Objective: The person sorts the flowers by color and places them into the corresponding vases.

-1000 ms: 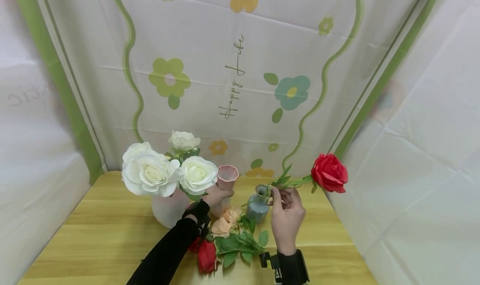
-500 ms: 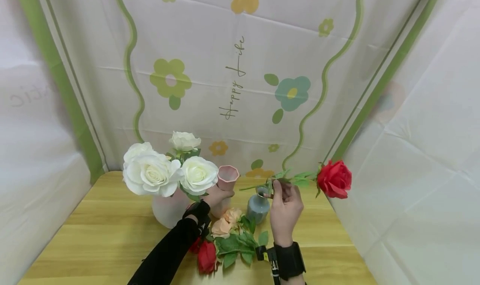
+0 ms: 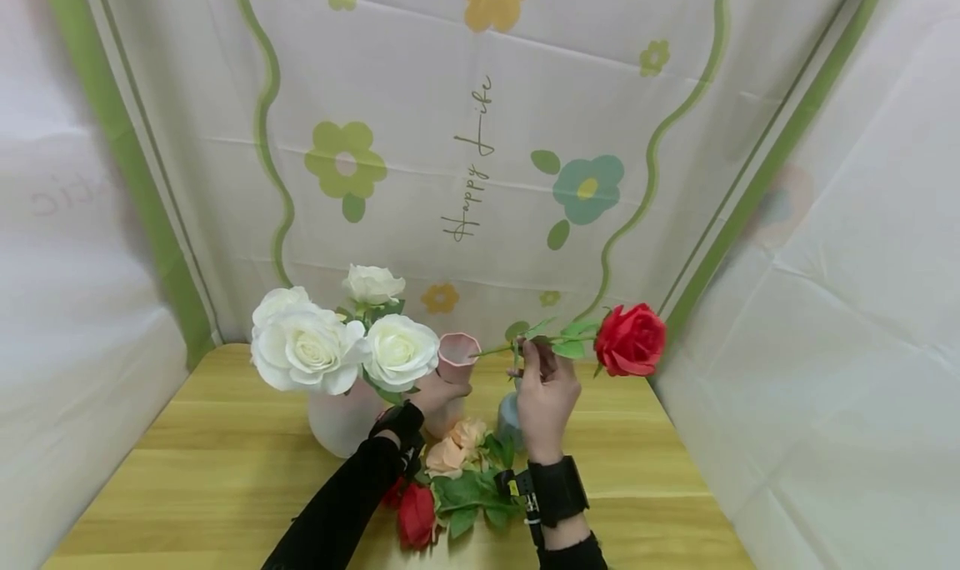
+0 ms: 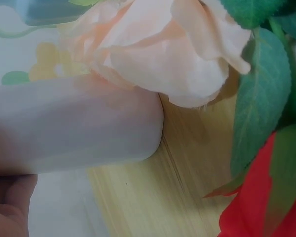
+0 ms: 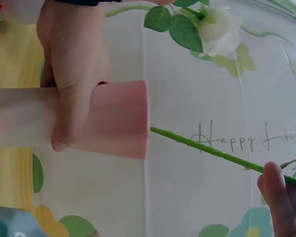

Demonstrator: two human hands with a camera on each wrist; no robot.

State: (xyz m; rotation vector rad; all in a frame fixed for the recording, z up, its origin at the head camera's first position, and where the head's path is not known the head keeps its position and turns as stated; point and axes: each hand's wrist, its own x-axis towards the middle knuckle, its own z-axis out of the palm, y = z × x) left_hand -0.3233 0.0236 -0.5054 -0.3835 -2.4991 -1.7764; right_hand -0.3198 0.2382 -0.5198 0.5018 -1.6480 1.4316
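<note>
My left hand grips the pink-and-white vase around its neck, fingers wrapped below the flared rim. In the left wrist view the pale lower body of the vase stands by the wooden table. My right hand pinches the green stem of a red rose held sideways, bloom to the right. The bare end of that stem is right at the vase's mouth. Below the right hand, a blue-grey vase is partly hidden by it.
A wide pale vase with several white roses stands at left. Peach roses, a red rose and green leaves lie in front on the wooden table. A printed cloth hangs behind.
My right hand has moved left and up with the red rose, from over the blue-grey vase towards the pink one. The stem end now reaches the pink rim. My left hand keeps its grip.
</note>
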